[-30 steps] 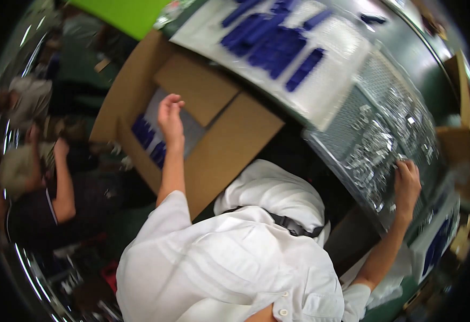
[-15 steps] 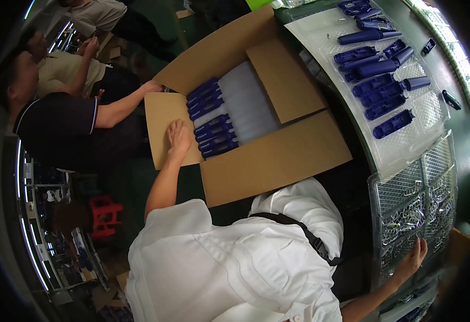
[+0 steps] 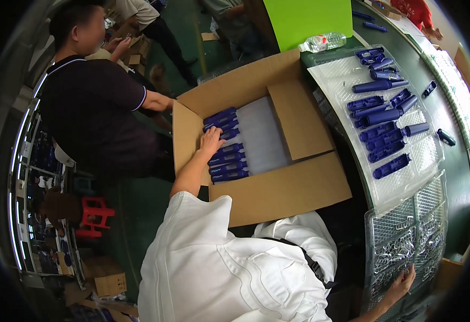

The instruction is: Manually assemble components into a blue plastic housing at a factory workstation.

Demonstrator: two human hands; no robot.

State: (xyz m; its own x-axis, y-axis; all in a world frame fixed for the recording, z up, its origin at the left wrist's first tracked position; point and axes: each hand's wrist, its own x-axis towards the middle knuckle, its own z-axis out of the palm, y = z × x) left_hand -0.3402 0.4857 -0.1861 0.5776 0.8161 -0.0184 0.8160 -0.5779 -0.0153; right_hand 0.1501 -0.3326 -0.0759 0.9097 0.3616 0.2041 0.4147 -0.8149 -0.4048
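Observation:
An open cardboard box [image 3: 291,188] stands in front of me, and inside it rows of dark blue plastic handle-like parts [image 3: 225,161] lie beside a white sheet [image 3: 264,134]. My left hand [image 3: 210,140] reaches into the box with its fingers spread flat on the blue parts, gripping nothing. At the lower right, my right hand [image 3: 404,279] rests with its fingers apart on a clear tray of small metal pieces [image 3: 406,244]. My white sleeves and torso fill the lower middle of the view.
A clear tray [image 3: 406,161] with several more blue parts lies on the green table to the right. A person in a dark shirt [image 3: 95,112] stands left of the box, one hand at its edge. A water bottle [image 3: 323,41] and a red stool [image 3: 95,214] are nearby.
The view has swung, so the box now sits in the middle. My left hand stays on the blue parts in the box and my right hand stays on the metal-piece tray.

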